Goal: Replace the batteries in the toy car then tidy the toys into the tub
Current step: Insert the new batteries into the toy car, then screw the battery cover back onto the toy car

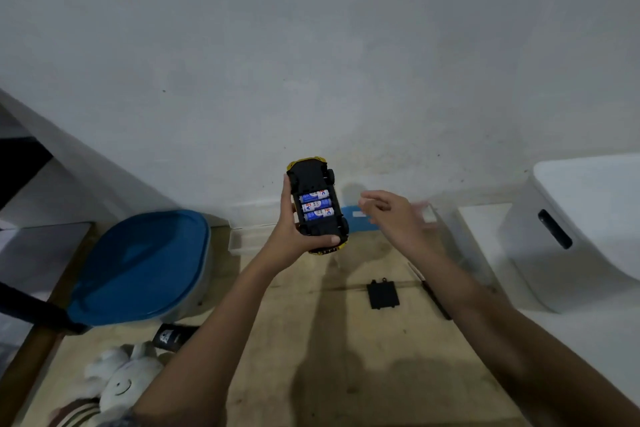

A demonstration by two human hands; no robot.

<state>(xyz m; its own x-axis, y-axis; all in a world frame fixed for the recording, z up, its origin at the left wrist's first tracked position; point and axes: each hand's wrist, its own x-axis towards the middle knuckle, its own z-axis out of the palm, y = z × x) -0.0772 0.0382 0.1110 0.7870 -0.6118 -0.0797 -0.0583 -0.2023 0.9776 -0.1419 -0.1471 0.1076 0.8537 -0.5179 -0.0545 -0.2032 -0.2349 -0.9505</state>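
My left hand (290, 236) grips a yellow toy car (317, 206) held upside down above the table, black underside toward me. Its battery bay is uncovered and three blue-and-white batteries (316, 207) lie side by side in it. To the right of the car, my right hand (394, 215) hovers with fingers loosely spread, holding nothing and slightly blurred. The black battery cover (383, 294) lies flat on the wooden table (346, 357) below, and a dark screwdriver (433, 291) lies to its right. A clear plastic tub (446, 236) stands behind my right hand.
A tub with a blue lid (138, 263) stands at the left. A white plush rabbit (117, 381) and a small black box (173, 336) lie at the near left. A white appliance (581, 229) fills the right edge. A grey wall rises behind the table.
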